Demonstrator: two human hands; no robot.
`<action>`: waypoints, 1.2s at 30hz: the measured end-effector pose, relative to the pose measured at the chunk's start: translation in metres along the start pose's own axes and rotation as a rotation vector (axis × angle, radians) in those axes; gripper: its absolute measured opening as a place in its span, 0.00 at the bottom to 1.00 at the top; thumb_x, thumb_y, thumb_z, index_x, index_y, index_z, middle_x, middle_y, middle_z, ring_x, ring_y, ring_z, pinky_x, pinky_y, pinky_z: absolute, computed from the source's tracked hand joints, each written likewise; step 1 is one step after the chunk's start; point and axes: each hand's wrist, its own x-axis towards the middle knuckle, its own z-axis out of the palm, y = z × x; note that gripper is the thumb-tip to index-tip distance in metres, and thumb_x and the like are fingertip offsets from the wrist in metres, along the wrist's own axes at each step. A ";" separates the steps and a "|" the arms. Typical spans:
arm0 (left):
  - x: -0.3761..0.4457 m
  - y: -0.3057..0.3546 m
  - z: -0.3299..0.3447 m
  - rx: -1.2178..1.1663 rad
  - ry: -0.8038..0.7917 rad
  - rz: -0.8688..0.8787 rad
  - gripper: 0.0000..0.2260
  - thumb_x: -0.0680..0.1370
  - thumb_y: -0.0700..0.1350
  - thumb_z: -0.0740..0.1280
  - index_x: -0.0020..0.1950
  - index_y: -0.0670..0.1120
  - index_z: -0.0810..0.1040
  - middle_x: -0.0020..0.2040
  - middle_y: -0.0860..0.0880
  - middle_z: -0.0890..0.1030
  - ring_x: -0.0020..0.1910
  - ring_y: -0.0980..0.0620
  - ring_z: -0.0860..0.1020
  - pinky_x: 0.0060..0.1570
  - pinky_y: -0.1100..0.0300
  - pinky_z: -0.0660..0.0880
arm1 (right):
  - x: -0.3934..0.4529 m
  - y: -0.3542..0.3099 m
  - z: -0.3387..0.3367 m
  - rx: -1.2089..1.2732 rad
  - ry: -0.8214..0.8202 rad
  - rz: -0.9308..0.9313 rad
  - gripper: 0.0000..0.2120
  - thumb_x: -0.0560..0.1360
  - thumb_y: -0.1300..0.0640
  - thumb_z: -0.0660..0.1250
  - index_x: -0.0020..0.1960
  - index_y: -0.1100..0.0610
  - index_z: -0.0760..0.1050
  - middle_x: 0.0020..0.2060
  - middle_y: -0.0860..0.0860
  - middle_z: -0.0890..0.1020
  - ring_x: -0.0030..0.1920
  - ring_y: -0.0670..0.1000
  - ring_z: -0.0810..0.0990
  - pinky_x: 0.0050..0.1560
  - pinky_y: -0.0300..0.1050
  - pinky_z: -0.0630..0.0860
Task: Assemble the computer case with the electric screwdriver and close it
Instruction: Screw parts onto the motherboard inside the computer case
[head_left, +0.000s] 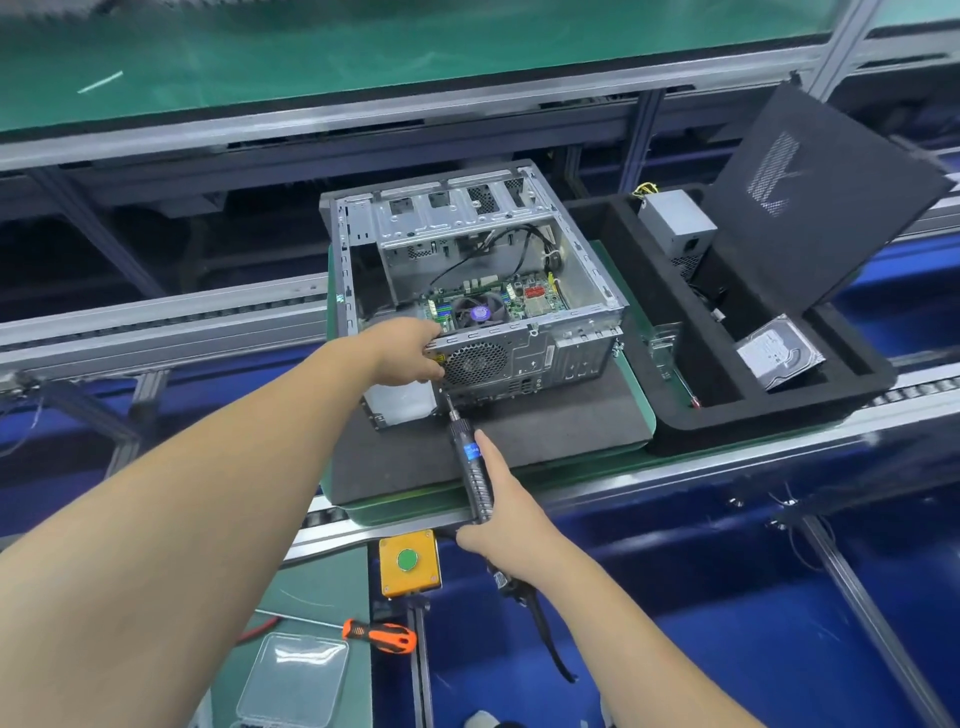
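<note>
We found the computer case lying open-side up on a dark foam pad on the conveyor, its motherboard and fan exposed. Our left hand gripped the case's rear top edge beside the fan grille. Our right hand was wrapped around the electric screwdriver, forefinger stretched along its barrel, the bit touching the lower rear panel just below the left hand. To the right, a black foam tray held the side panel, a power supply and a hard drive.
</note>
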 end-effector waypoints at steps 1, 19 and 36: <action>0.000 0.000 0.000 -0.004 0.001 0.002 0.22 0.79 0.51 0.70 0.70 0.44 0.72 0.46 0.54 0.84 0.49 0.50 0.79 0.47 0.55 0.70 | 0.000 0.000 0.000 0.000 -0.002 0.004 0.57 0.72 0.59 0.75 0.77 0.24 0.38 0.70 0.47 0.70 0.46 0.49 0.78 0.41 0.42 0.76; -0.003 0.003 -0.002 -0.033 -0.010 0.032 0.09 0.79 0.48 0.70 0.56 0.48 0.73 0.44 0.51 0.86 0.48 0.49 0.83 0.53 0.51 0.79 | 0.004 -0.003 0.001 0.036 0.001 0.029 0.57 0.72 0.61 0.75 0.80 0.28 0.39 0.71 0.50 0.71 0.49 0.51 0.75 0.40 0.39 0.75; -0.042 0.014 0.028 -0.271 0.683 0.100 0.21 0.75 0.45 0.66 0.68 0.50 0.74 0.63 0.51 0.78 0.62 0.52 0.75 0.64 0.53 0.72 | 0.004 -0.003 0.000 0.035 -0.005 0.042 0.57 0.72 0.60 0.74 0.79 0.26 0.38 0.73 0.48 0.69 0.53 0.55 0.78 0.44 0.43 0.77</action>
